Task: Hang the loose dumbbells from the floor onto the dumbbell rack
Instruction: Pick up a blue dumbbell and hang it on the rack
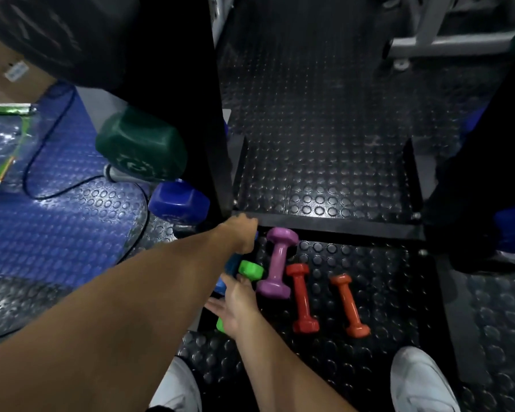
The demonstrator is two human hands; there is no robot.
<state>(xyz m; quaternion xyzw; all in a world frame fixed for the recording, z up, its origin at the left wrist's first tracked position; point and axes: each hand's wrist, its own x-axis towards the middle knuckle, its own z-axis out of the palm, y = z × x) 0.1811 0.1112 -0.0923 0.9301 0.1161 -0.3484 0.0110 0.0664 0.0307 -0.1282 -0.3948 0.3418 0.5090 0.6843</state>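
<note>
Five loose dumbbells on the studded floor mat, just near of the rack's base bar. Left to right: blue, mostly hidden under the arms; green; purple; red; orange. All lie roughly near-far and apart, except the green head, which sits just beside purple's near head.

Left hand reaches down over the blue one — fingers are hidden behind the wrist, so I cannot tell if they've wrapped it. Right hand lies flat over the green handle, fingers straight and a bit spread, tips near the far green head; touching at most, no grasp yet.

Handling, my read:
- small coated studio weights, likely light — one hand each is plenty
- rigid, not fragile; the coating looks smooth and glossy, so possibly a bit slick
- heads are faceted, so they shouldn't roll once set down
- take each by the middle of the handle with a full wrap, for balance; a grip on a head would let it tip

Rack uprights stand far-left, and bigger dark-green and blue dumbbell heads already hang off the left side. The small ones' slots aren't visible, so I can't say where they go.
</note>
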